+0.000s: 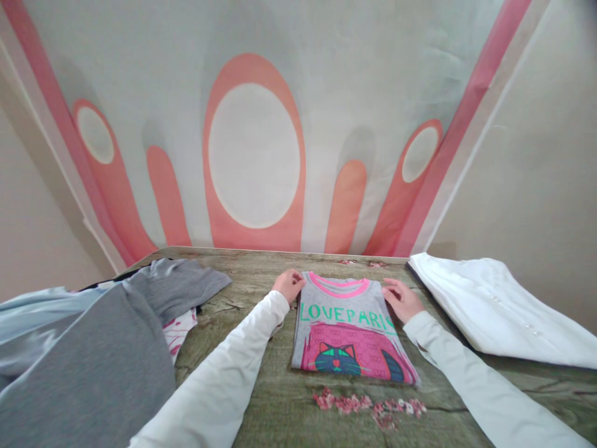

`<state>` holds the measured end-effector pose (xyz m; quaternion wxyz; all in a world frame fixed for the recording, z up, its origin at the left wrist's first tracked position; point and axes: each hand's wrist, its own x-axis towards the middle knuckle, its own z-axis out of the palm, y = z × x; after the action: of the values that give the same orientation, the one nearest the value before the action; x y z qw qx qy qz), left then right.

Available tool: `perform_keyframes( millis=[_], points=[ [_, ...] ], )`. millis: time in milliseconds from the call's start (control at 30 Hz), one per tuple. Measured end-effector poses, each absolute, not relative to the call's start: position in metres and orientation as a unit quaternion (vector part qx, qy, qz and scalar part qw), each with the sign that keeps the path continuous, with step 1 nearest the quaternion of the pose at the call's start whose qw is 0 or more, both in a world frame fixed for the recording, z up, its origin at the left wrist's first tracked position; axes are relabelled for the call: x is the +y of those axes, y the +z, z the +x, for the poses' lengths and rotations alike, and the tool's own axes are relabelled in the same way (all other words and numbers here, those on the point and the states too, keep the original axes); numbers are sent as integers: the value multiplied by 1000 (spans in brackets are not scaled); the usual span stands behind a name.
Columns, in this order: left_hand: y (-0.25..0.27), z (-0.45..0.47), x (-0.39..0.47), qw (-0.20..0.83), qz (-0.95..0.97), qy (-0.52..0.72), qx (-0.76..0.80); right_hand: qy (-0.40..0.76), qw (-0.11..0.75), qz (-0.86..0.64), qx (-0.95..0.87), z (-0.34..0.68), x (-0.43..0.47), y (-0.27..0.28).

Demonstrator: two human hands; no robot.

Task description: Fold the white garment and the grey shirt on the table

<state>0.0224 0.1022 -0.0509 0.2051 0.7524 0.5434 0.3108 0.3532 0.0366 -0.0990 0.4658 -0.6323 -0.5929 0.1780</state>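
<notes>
A grey folded T-shirt [357, 314] with a pink neckband, green "LOVE PARIS" lettering and a cat print lies flat on the table. My left hand [289, 285] is at its upper left corner, fingers closed together on the edge. On the opposite side, my right hand [403, 300] rests at the upper right edge, its fingers stretched out and a little apart, tips by the fabric. Long white sleeves cover both of my arms.
A loose pile with a grey garment [116, 330] on top spreads over the left side of the wood-patterned table [261, 386]. White folded clothing [504, 308] lies at the right. Pink flowers [345, 401] show on the tabletop. Behind stands a wall hanging [321, 81] with pink shapes.
</notes>
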Motion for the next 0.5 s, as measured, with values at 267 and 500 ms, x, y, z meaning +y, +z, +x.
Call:
perform_keyframes(
  millis=[267, 500],
  points=[
    [-52, 21, 102, 311, 738, 353, 484, 120, 442, -637, -620, 341, 41, -104],
    [-56, 19, 102, 259, 799, 319, 440, 113, 436, -638, -625, 333, 33, -95]
  ],
)
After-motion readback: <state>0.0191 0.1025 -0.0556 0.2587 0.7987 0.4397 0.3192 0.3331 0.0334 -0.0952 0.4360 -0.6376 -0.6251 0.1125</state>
